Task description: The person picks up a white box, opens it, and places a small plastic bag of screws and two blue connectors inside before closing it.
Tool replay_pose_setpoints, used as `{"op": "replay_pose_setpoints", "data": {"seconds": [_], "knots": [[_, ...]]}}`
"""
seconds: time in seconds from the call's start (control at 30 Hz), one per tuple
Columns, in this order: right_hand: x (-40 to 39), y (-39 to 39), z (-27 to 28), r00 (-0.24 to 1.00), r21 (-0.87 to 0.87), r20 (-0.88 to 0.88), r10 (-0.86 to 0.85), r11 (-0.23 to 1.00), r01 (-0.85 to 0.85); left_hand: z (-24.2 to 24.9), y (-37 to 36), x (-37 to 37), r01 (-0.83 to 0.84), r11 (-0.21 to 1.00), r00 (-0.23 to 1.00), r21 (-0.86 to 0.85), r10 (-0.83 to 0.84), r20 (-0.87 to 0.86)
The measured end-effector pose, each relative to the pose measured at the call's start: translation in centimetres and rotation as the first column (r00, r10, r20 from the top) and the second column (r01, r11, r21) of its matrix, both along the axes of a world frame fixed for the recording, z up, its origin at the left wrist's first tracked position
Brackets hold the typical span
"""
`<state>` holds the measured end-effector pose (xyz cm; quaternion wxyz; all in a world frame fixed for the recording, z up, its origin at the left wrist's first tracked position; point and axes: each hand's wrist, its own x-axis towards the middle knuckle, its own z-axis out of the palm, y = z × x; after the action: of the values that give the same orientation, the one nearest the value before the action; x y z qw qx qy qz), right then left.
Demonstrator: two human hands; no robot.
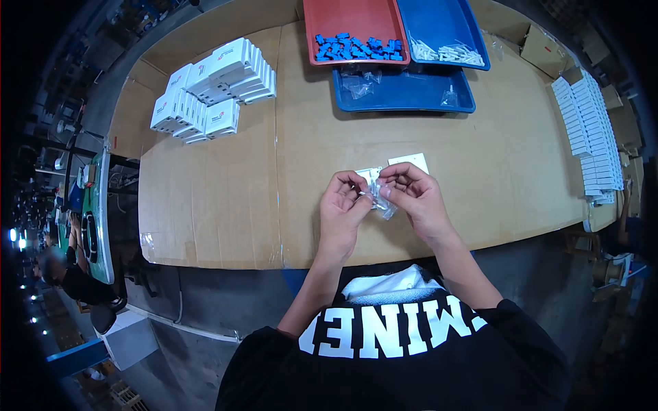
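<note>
A small clear plastic bag [387, 209] is pinched between my two hands over the front of the cardboard-covered table. My left hand [341, 209] has thumb and fingertips closed at the bag's left side. On the other side, my right hand [419, 198] grips it with thumb and index finger. Something small and pale shows near the left fingertips, too small to name. Just beyond my fingers lies a flat white piece [410, 162], and another white piece [368, 174] is partly covered by the hands and bag.
Stacks of white boxes [223, 118] stand at the left. At the back are a red tray [356, 17] of blue parts, a blue tray [439, 24] of white sticks and a lower blue tray [404, 103] with clear bags. White boxes [586, 130] line the right edge.
</note>
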<state>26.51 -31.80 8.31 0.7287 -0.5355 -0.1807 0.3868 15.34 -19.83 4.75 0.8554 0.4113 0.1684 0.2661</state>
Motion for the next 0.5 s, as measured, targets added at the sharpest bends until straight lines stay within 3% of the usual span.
{"op": "replay_pose_setpoints", "data": {"seconds": [0.13, 0.37, 0.5], "knots": [[0.0, -0.1, -0.7, 1.000, 0.041, 0.014, -0.028, 0.999, 0.027, 0.4, 0.0, -0.1, 0.013, 0.992, 0.999, -0.124, -0.018, -0.033], [0.1, -0.4, -0.4, 1.000, -0.018, -0.017, 0.004, 1.000, -0.004, 0.2, 0.1, -0.2, 0.028, 0.999, 0.996, -0.033, -0.031, -0.086], [0.1, -0.5, -1.3, 0.994, -0.001, 0.010, -0.110, 0.994, 0.110, -0.2, 0.1, -0.2, 0.066, 0.997, 0.993, 0.033, -0.063, -0.098]]}}
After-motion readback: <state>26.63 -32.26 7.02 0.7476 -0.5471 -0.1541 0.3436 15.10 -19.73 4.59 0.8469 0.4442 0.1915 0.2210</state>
